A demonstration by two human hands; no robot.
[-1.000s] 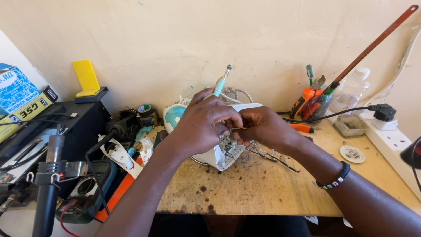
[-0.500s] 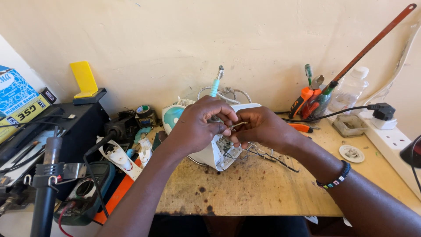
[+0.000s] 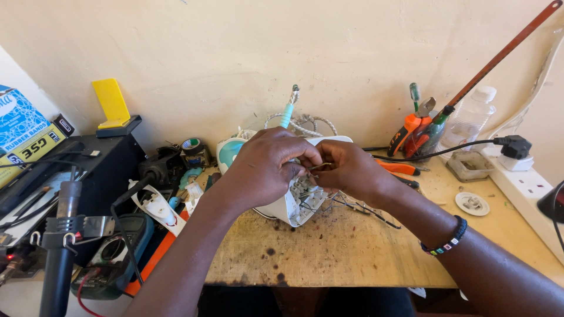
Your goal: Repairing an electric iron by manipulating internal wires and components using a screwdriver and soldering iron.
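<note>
Both hands barely shifted: left hand (image 3: 264, 167) and right hand (image 3: 349, 170) pinching wires over white appliance (image 3: 294, 205).

We worked with both forearms bare, no sleeves showing anywhere along them, and no gloves on the left hand (image 3: 264, 167) or the right hand (image 3: 352, 170). We saw no rings or watch on what showed of the fingers and wrists. On the right wrist we wore a beaded bracelet (image 3: 447, 240), dark beads with a few small coloured ones set among them.
</note>
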